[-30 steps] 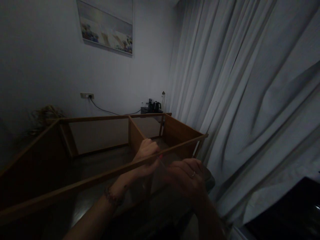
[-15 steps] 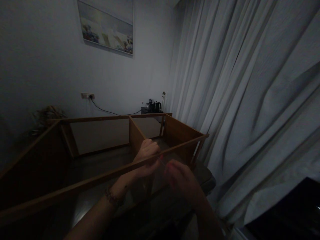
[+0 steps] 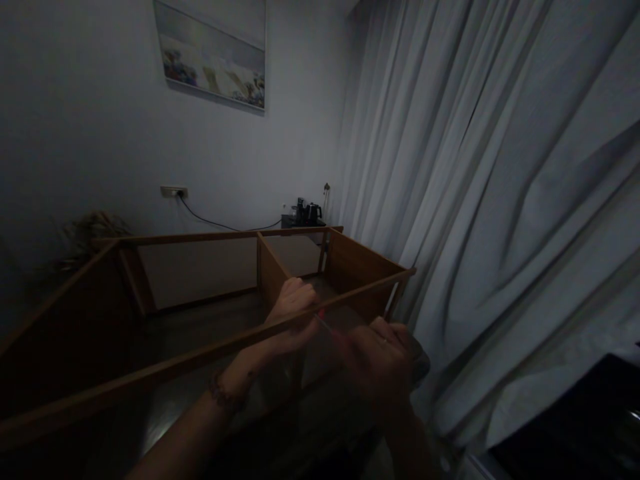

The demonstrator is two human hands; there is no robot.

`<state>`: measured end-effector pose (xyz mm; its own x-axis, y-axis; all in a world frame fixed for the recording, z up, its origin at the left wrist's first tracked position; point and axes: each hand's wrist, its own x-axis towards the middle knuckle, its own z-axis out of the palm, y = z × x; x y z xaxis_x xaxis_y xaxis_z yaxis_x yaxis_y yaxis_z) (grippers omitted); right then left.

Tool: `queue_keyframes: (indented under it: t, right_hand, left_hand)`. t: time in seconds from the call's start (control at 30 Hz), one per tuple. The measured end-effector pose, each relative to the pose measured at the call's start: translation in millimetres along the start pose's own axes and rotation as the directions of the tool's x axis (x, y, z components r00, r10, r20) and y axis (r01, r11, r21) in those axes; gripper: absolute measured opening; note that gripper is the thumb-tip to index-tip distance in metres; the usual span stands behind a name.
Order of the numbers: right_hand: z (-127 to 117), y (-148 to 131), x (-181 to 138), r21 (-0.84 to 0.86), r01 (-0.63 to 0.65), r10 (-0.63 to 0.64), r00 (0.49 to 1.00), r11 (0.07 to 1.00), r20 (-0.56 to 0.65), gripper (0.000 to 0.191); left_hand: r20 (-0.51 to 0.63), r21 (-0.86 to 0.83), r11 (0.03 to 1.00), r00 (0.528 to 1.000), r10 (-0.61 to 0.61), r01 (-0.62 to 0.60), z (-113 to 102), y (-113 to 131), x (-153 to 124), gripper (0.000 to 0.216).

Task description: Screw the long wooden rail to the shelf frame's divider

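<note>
A wooden cabinet frame (image 3: 205,360) with open sides spreads before me, its long front rail running from lower left to right. My left hand (image 3: 294,303) is closed around this rail where the middle divider (image 3: 273,260) meets it, with a bracelet on the wrist. In my right hand (image 3: 383,363), blurred by motion, is a screwdriver (image 3: 325,325) with a reddish handle mostly covered by the fingers. Its thin shaft points up and left at the rail beside my left hand. A small red spot shows by the tip; what it is I cannot make out.
Long grey curtains (image 3: 450,167) hang close on the right. A black kettle (image 3: 313,212) stands on a dark surface behind the cabinet. A cord runs to a wall socket (image 3: 173,191), and a dried plant (image 3: 97,227) is at the left. A dark object (image 3: 575,420) fills the lower right.
My right hand has turned and shifted a little to the right, its knuckles now facing up, still on the screwdriver. My left hand has stayed on the rail.
</note>
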<state>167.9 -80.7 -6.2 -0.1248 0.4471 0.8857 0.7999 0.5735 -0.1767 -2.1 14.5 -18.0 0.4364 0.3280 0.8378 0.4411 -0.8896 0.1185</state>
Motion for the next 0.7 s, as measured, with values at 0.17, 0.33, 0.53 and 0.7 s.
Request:
queue_keyframes:
  t: [0.17, 0.33, 0.53, 0.7]
  right_hand:
    - [21.3, -9.7, -10.2, 0.476, -0.698, 0.378, 0.702, 0.535, 0.604, 0.065]
    - [24.4, -2.5, -13.8, 0.481, -0.751, 0.390, 0.651, 0.452, 0.651, 0.064]
    - [6.1, 9.5, -9.0, 0.125, -0.096, 0.087, 0.993, 0.987, 0.074, 0.043]
    - [-0.4, 6.5, -3.1, -0.161, 0.219, -0.227, 0.973, 0.962, -0.033, 0.033]
  left_hand:
    - [-0.009, -0.018, 1.000, 1.000, 0.019, -0.020, 0.4, -0.2, -0.8, 0.014]
    - [-0.026, -0.010, 0.999, 0.999, 0.032, -0.032, -2.2, 3.1, 2.4, 0.015]
    - [-0.013, -0.011, 1.000, 1.000, 0.015, -0.016, -4.4, 6.1, 3.9, 0.013]
    - [-0.010, -0.016, 1.000, 1.000, 0.006, -0.007, -3.0, 3.9, 3.0, 0.011]
